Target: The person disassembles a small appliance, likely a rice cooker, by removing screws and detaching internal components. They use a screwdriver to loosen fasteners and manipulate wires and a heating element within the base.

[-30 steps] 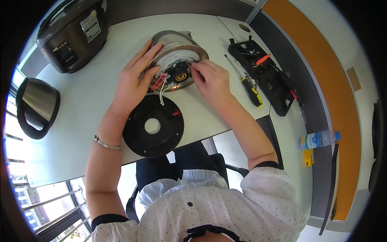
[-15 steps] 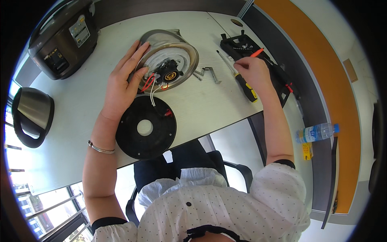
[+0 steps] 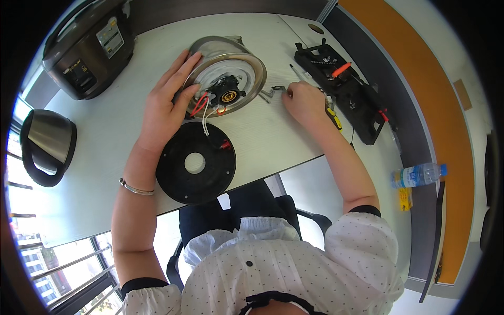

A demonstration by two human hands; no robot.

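A stainless steel kettle body [image 3: 257, 63] lies tilted on its side, its open underside toward me. On that underside sits a black round control unit [image 3: 226, 90] with red and white wires [image 3: 205, 122]. My left hand [image 3: 170, 102] grips the kettle's left side, thumb at the rim. Just below rests a black round base cover [image 3: 176, 176] with a central hole, partly under the wires. My right hand [image 3: 305, 102] is closed, fingertips pinched on a small bent metal bracket [image 3: 278, 88], whose near end they hide. A thin metal piece [image 3: 265, 96] lies beside it.
A black tool case [image 3: 362, 113] holding an orange-red tool [image 3: 342, 69] is open at right. A yellow-black screwdriver [image 3: 334, 118] lies partly behind my right hand. A rice cooker [image 3: 89, 58] and a steel jug [image 3: 50, 139] stand left. A water bottle [image 3: 420, 174] is far right.
My right hand has moved left, away from the screwdriver and tool case, to the bent metal bracket. My left hand stays on the kettle. The whole view has shifted slightly.
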